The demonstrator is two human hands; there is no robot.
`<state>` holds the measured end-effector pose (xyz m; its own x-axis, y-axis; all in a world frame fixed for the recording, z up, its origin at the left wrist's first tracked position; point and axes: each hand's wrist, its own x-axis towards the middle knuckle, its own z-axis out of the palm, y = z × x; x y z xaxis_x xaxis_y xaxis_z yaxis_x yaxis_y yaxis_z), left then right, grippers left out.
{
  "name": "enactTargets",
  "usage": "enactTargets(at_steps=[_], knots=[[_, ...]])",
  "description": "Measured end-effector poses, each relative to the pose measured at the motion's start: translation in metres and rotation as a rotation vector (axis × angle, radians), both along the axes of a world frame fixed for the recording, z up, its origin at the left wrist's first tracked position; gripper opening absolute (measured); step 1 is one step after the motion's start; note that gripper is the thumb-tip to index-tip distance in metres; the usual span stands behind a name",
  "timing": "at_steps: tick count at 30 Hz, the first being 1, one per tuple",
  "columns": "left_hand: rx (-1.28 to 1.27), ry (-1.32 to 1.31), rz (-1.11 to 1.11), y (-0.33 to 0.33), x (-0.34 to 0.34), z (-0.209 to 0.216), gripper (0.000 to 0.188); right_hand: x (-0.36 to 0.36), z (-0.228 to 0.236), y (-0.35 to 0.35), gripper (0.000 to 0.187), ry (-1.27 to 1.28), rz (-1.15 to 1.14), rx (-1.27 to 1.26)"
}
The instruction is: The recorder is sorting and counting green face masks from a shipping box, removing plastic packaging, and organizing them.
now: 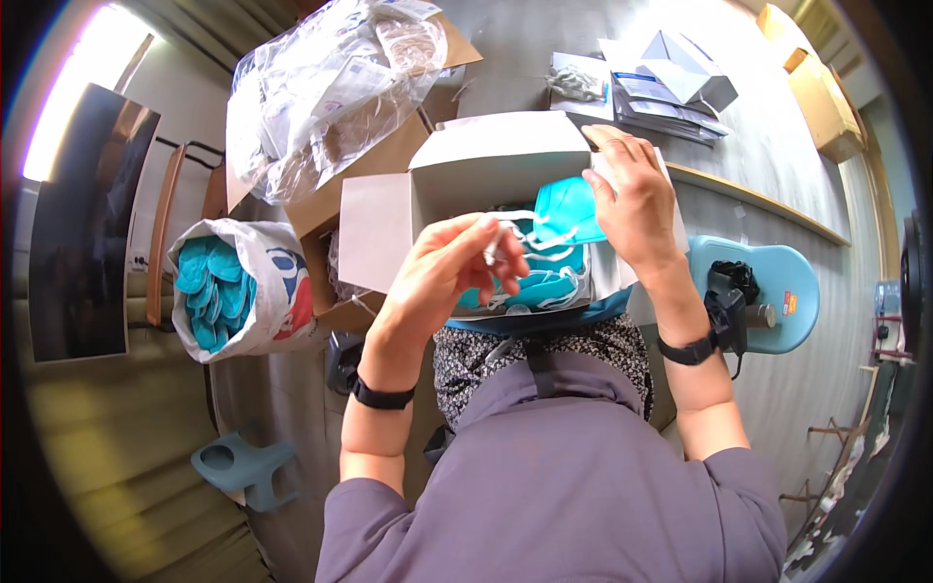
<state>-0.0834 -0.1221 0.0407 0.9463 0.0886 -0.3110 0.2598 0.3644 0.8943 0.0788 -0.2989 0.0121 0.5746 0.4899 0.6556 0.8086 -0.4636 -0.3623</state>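
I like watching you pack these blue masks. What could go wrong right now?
The white straps look tangled where the left hand pinches them, so pulling might drag extra masks out. The right hand holds a teal mask over the white box, which sits on the lap and could perhaps tip.

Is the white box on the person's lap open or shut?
Open: the white box has its flaps folded back, and teal masks show inside.
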Motion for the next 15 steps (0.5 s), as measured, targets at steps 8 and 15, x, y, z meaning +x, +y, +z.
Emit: enactTargets(at_steps=[8, 15], knots=[[-0.016, 0.019, -0.163, -0.003, 0.008, 0.001, 0.048, -0.015, 0.026, 0.017, 0.035, 1.387, 0.947, 0.073], [0.122, 0.02, -0.224, -0.001, -0.002, -0.008, 0.033, -0.018, 0.027, 0.009, 0.019, 1.18, 0.761, -0.169]])
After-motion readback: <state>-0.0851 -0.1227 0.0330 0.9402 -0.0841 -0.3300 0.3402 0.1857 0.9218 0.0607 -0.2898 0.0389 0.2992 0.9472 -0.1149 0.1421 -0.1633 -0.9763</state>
